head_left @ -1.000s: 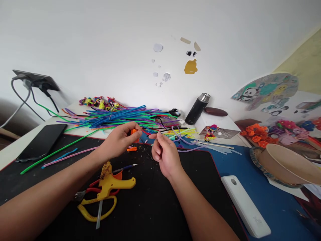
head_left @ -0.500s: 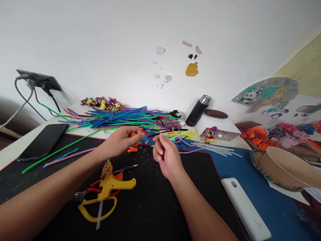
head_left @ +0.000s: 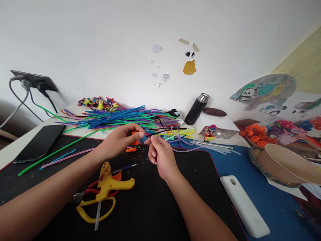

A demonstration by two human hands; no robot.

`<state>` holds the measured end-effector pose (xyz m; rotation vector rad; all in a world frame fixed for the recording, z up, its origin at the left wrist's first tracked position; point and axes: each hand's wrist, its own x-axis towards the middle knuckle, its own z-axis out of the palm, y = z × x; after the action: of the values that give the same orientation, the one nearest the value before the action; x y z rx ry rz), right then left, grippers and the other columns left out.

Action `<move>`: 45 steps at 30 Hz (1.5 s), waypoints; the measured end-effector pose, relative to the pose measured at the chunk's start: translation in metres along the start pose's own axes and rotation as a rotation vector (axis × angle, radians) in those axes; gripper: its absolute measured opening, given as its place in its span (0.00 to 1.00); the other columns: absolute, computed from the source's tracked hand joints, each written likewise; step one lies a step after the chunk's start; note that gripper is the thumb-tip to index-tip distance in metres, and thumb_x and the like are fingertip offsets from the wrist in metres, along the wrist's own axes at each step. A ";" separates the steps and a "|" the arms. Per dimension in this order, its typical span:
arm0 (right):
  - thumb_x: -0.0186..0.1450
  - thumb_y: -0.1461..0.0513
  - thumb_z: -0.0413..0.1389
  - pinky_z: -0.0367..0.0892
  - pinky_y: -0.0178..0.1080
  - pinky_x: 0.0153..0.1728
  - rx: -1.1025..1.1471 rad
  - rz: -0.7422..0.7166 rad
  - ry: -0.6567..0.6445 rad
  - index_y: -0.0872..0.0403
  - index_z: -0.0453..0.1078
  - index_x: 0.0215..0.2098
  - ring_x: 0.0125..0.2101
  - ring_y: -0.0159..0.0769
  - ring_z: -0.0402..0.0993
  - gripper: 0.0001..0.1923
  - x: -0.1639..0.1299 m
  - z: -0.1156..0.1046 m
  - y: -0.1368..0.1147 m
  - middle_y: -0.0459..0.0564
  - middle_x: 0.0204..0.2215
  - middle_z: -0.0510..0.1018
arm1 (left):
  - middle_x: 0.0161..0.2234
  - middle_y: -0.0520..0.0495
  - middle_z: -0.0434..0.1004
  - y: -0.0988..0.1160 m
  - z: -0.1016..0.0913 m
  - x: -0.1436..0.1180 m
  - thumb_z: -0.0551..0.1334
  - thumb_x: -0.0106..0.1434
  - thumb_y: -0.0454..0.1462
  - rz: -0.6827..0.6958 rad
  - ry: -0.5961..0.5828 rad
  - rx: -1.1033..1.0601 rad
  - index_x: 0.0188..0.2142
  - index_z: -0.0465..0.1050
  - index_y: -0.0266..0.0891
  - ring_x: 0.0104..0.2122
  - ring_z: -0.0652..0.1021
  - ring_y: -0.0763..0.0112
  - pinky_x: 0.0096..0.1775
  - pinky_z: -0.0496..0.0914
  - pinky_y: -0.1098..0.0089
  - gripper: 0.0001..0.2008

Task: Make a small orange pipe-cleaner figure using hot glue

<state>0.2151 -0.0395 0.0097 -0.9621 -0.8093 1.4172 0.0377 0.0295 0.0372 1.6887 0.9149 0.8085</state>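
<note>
My left hand (head_left: 119,140) pinches a small orange piece (head_left: 135,134) between thumb and fingers, above the black mat (head_left: 155,201). My right hand (head_left: 162,156) is close beside it, fingertips nearly touching the left ones, pinching a thin black pipe cleaner (head_left: 163,130) that runs off to the right. A second small orange piece (head_left: 131,150) lies on the mat just below my left hand. Behind both hands a big heap of coloured pipe cleaners (head_left: 120,117) is spread over the desk.
A yellow glue gun (head_left: 110,182) lies on red-handled scissors near my left forearm. A black phone (head_left: 40,142) is at the left, a dark flask (head_left: 196,108) at the back, a white flat device (head_left: 244,206) and a bowl (head_left: 286,164) at the right.
My right hand has moved left and closer to my left hand, so the fingertips now almost meet. The left hand holds its place with the orange piece.
</note>
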 end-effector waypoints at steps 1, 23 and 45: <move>0.64 0.41 0.66 0.46 0.31 0.15 -0.019 -0.003 -0.010 0.54 0.75 0.33 0.12 0.23 0.55 0.25 -0.001 0.000 0.001 0.35 0.15 0.60 | 0.30 0.52 0.73 0.000 0.001 0.000 0.69 0.65 0.57 -0.010 -0.005 -0.041 0.41 0.77 0.40 0.27 0.70 0.72 0.29 0.65 0.73 0.23; 0.65 0.46 0.66 0.51 0.32 0.15 -0.232 -0.108 -0.027 0.51 0.73 0.42 0.12 0.25 0.60 0.20 -0.004 0.004 0.003 0.33 0.18 0.65 | 0.32 0.52 0.74 0.003 0.008 -0.003 0.74 0.61 0.53 -0.050 -0.025 -0.199 0.48 0.75 0.41 0.27 0.73 0.72 0.29 0.70 0.72 0.24; 0.63 0.45 0.67 0.49 0.31 0.14 -0.146 -0.103 0.032 0.52 0.71 0.40 0.12 0.24 0.57 0.22 0.001 0.000 0.002 0.33 0.17 0.66 | 0.29 0.49 0.78 0.006 -0.009 0.007 0.68 0.62 0.62 -0.010 0.167 -0.050 0.39 0.79 0.38 0.28 0.77 0.68 0.31 0.74 0.69 0.29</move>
<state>0.2142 -0.0387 0.0079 -1.0361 -0.9352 1.2650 0.0341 0.0387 0.0457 1.5889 1.0080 0.9693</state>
